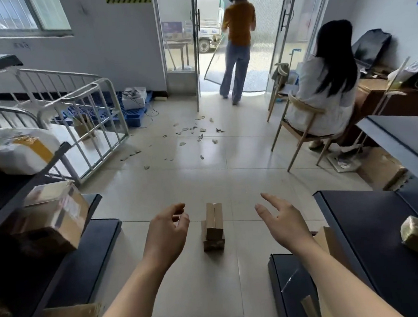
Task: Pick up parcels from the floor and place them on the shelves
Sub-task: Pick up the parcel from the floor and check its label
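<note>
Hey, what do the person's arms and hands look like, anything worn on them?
Nothing worn shows. The left hand and right hand are bare, with no gloves, rings or watch visible, and both forearms are uncovered down to the picture's bottom edge, no sleeve in view.

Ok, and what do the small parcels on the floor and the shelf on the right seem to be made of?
Parcels: plain brown cardboard, matt, with folded flaps and a seam along the top.
Shelf: probably painted sheet metal, dark blue-grey with a soft sheen and a thin folded edge; coated board cannot be ruled out.
</note>
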The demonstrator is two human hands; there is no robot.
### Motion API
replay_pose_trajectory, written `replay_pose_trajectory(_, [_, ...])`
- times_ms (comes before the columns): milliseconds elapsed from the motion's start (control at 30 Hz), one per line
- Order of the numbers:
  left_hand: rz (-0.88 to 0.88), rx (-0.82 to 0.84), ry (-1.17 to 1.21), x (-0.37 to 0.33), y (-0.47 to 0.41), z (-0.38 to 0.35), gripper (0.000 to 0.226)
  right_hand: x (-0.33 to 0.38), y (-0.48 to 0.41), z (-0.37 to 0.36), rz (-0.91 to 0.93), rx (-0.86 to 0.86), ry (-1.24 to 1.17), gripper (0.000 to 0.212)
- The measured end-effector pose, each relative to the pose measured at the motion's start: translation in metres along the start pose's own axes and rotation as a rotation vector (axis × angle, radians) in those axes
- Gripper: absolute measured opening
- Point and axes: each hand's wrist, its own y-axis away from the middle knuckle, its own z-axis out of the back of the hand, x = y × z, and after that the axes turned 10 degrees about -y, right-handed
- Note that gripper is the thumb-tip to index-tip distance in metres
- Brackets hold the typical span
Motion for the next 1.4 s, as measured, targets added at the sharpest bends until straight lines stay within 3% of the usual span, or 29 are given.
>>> replay_pose_trajectory(433, [0.122,0.02,0.026,0.01,-0.134,-0.075,0.031,-0.051,-0.143,-0.019,-0.092,0.064,-0.033,0.046])
replay_pose_trajectory(867, [0.171,0.15,0.017,0.059,-0.3,-0.16,0.035,-0.116,-0.295,-0.095,-0.242,0.021,-0.077,0.045])
replay_pose_trajectory(1400, [0.208,0.199,-0.045,0.193,-0.434,-0.355,0.036,-0.311,-0.432,-0.234,-0.354,0.07,-0.126,0.044])
